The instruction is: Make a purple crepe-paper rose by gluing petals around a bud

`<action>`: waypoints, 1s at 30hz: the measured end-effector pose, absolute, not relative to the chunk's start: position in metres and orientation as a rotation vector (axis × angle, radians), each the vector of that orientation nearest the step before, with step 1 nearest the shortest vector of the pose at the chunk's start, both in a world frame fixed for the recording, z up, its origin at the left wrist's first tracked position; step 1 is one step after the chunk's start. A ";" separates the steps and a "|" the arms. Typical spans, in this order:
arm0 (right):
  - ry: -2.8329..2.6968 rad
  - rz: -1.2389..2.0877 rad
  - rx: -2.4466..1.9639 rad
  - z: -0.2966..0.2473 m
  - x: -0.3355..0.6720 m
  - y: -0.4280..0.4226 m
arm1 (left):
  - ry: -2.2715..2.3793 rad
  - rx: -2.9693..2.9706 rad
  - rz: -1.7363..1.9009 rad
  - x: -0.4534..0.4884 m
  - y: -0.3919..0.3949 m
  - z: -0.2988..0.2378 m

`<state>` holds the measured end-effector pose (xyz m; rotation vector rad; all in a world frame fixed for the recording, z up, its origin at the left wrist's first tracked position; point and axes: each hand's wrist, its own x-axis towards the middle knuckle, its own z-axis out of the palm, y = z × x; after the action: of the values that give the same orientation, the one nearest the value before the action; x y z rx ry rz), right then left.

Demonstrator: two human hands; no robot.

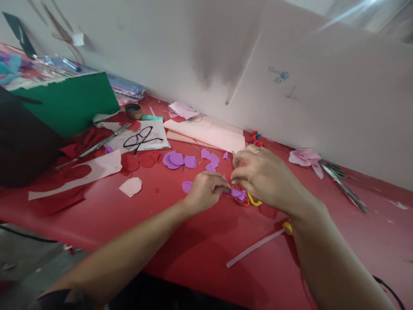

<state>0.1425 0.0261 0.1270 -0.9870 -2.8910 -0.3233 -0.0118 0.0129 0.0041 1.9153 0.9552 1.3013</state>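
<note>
This looks like a craft workshop: a long red worktop (167, 183) crosses the frame, with thin purple petal-shaped cutouts (176, 159) near the centre and long silver scissors (346, 190) at right. Blue handwritten figures (278, 74) mark the plain whitish wall (161, 43), flat packets in clear plastic (127, 87) lie upper left, and dull grey floor (21, 256) shows lower left.

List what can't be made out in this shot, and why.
All in the head view:
- Near end of the purple paper: covered by the left hand.
- What, if anything, the right hand pinches: too small and blurred.
- Far side of the yellow piece: behind the right forearm.
- Wall writing: too small and blurred.
- Dark object: cut off by the left edge.
</note>
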 end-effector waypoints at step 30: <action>-2.022 0.323 -1.266 0.040 0.134 0.003 | 0.905 0.650 1.550 -0.006 0.017 0.012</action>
<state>0.1341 0.0031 0.0404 -1.2660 -2.0225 0.3228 -0.0060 0.0172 0.0121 0.6499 0.9053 1.5501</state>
